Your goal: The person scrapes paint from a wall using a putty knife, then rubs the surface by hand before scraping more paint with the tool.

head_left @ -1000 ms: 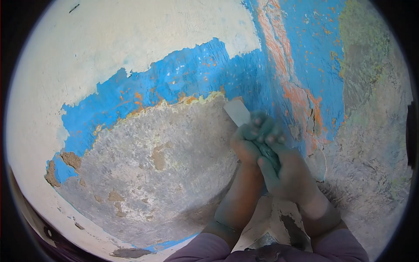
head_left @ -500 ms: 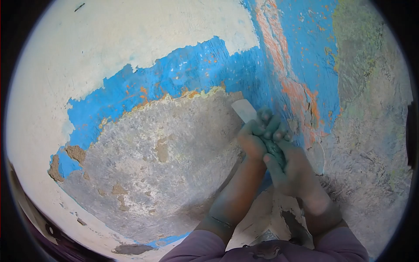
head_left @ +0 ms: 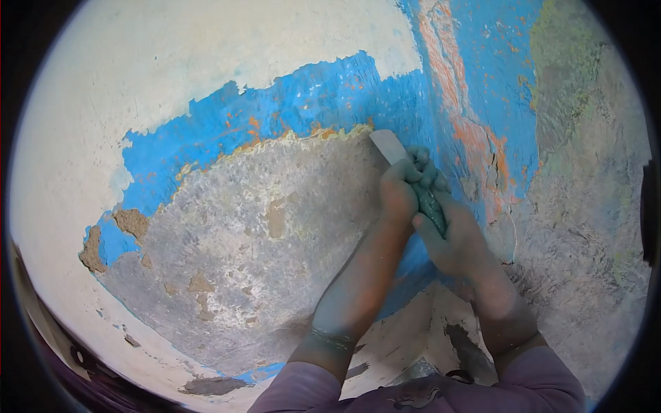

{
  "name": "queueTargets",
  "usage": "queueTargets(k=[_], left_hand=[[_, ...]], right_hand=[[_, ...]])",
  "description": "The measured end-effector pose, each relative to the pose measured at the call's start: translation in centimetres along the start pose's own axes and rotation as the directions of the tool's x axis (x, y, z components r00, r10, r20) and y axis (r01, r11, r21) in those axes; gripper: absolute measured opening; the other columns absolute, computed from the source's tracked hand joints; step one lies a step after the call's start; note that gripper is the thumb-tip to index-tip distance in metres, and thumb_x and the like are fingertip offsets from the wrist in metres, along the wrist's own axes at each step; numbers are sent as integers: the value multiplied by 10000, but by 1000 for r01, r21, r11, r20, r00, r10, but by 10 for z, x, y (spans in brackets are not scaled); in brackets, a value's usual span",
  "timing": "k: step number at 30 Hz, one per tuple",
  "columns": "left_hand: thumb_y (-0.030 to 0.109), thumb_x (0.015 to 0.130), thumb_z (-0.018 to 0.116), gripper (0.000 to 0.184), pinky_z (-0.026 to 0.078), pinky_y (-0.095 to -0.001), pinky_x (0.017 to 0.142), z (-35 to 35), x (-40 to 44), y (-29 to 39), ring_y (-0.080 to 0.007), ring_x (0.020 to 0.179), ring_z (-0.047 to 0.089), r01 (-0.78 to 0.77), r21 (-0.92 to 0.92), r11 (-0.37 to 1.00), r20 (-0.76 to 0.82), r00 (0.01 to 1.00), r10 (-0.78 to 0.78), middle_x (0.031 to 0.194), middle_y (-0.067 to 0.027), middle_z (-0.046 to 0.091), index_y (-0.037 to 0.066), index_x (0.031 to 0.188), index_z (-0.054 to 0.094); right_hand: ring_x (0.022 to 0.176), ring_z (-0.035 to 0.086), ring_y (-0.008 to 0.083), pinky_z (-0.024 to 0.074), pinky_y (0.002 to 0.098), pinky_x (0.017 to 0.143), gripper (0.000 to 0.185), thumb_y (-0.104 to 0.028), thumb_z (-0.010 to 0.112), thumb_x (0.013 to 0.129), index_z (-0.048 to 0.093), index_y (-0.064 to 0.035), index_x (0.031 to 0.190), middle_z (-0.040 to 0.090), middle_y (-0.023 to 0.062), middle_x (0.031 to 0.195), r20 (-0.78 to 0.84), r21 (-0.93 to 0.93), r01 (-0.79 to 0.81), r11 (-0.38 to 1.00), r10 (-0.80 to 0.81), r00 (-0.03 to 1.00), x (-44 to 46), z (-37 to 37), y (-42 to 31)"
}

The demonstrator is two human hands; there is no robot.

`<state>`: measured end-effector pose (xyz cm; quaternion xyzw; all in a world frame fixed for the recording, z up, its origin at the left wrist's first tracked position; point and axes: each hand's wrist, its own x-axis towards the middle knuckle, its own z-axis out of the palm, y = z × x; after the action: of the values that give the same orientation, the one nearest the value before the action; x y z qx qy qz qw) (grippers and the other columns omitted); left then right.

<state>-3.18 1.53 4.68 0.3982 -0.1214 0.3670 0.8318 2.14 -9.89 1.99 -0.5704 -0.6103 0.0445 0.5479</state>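
Both of my hands hold one scraper [head_left: 388, 146], its flat pale blade pointing up and to the left against the wall. My left hand [head_left: 399, 191] is closed around it near the blade. Lower on the dusty handle, my right hand [head_left: 447, 237] is wrapped about it, thumb along the side. The blade's tip meets the border between blue paint [head_left: 310, 96] and a bare grey patch [head_left: 227, 206]. Fine pale dust coats my fingers and forearms.
White paint [head_left: 172, 62] covers the wall's upper left. A streak of orange-pink [head_left: 451, 76] runs down through blue on the right, beside rough greyish-green plaster [head_left: 585, 138]. Brown crumbling holes [head_left: 131, 224] mark the left. Paint flakes and debris [head_left: 213, 385] show low down.
My hands and the scraper have moved upward along the wall, bringing the blade to the patch's upper edge. The view has shifted slightly, and more of the handle shows.
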Motion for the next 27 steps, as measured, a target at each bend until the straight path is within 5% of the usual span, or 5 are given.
queueTargets(k=[6, 8, 15, 17, 27], left_hand=[[95, 767, 509, 133, 456, -334, 658, -2, -36, -7, -205, 718, 542, -100, 753, 651, 1, 989, 150, 719, -81, 494, 21, 860, 449], [139, 825, 579, 342, 455, -325, 753, 15, -55, 4, -186, 813, 567, -57, 975, 214, 53, 998, 21, 812, -104, 538, 9, 1101, 427], [267, 826, 642, 709, 470, -385, 841, 55, -99, 44, -261, 1028, 580, 148, 984, -101, -173, 928, -328, 1039, -200, 584, -76, 1320, 267], [291, 772, 695, 822, 476, -406, 846, 54, -111, 49, -312, 1059, 563, -161, 913, -375, 72, 968, -242, 1115, -234, 543, -76, 1344, 232], [386, 663, 745, 696, 392, -516, 979, 6, -118, 40, -362, 1185, 397, -348, 468, -812, 603, 797, 6, 1315, -171, 332, 57, 1233, 519]], right_hand=[[882, 606, 261, 468, 374, 792, 356, -84, 583, 840, 529, 64, 1160, 617, 180, 974, -190, 138, 127, 982, -99, 977, -43, 3, 16], [773, 578, 168, 481, 314, 698, 336, -125, 538, 896, 525, 39, 1189, 615, 112, 942, -273, 134, 164, 977, -123, 954, -53, 11, 34], [537, 456, 49, 332, 187, 445, 446, -309, 409, 968, 405, 3, 1288, 557, 50, 798, -146, 663, 13, 749, 112, 983, -68, 21, 17], [564, 479, 58, 356, 186, 471, 509, -317, 404, 969, 323, 10, 1351, 568, 63, 791, -52, 733, -33, 679, 104, 993, -66, 24, 20], [636, 466, 65, 394, 204, 610, 555, -243, 413, 984, 162, -38, 1435, 554, 23, 839, 184, 931, -148, 332, -77, 980, -22, 30, -8]])
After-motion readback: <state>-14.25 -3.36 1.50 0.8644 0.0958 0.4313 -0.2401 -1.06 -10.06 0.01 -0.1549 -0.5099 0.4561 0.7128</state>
